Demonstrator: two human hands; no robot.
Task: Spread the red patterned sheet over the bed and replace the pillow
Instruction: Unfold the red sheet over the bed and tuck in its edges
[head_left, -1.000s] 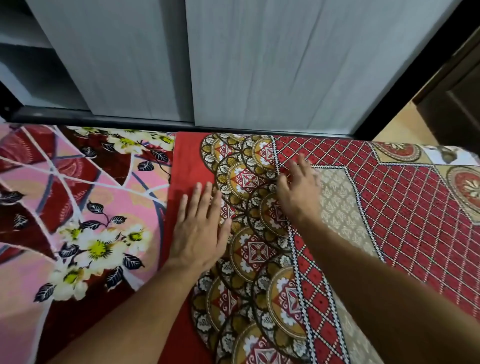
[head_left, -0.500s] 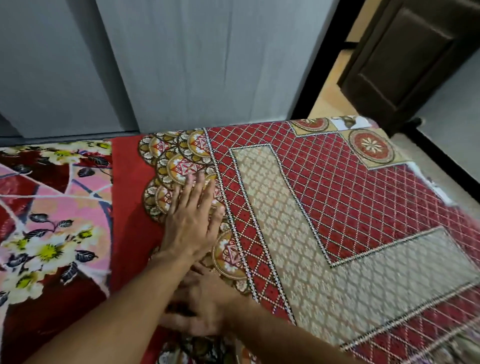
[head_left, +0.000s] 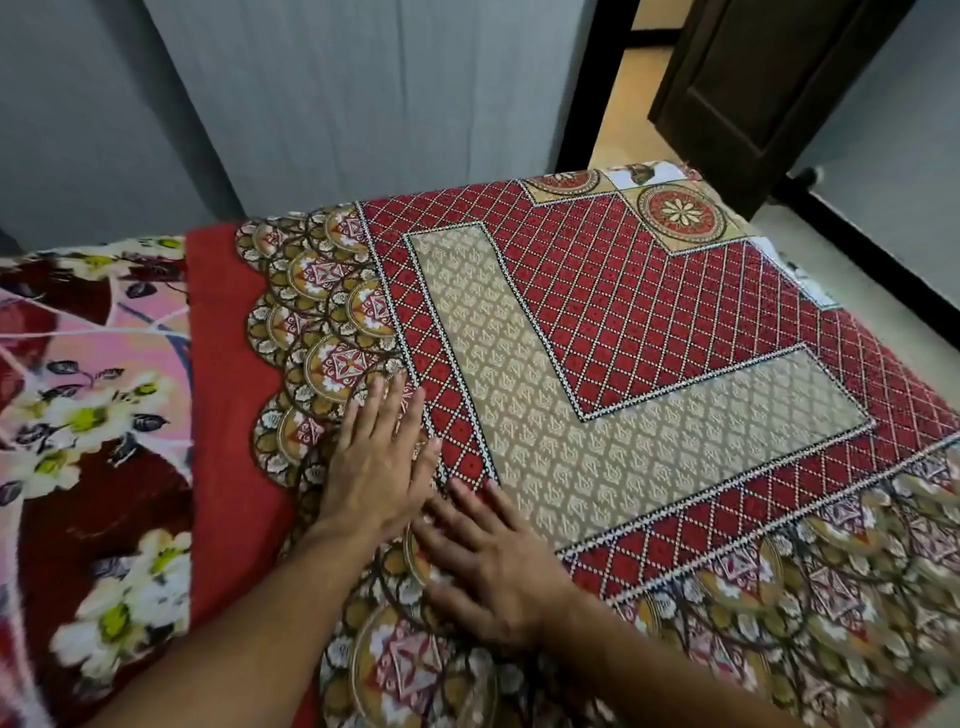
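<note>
The red patterned sheet (head_left: 613, 291), with red lattice, beige panels and a scalloped medallion border, lies flat over the bed from the centre to the right. My left hand (head_left: 376, 462) rests palm down on its border, fingers apart and pointing away from me. My right hand (head_left: 488, 561) lies flat just below and right of it, fingers spread toward the left hand, almost touching it. Neither hand grips the cloth. To the left lies a pink and dark red floral fabric (head_left: 88, 426); whether it is the pillow I cannot tell.
Grey wardrobe doors (head_left: 363, 93) stand right behind the bed's far edge. A dark brown door (head_left: 769, 78) and a tan floor strip (head_left: 618, 135) are at the upper right. Pale floor (head_left: 862, 291) runs along the bed's right side.
My view has swung to the right. My right hand drew back from the far border to a spot near me, below the left hand. My left hand stayed flat on the border.
</note>
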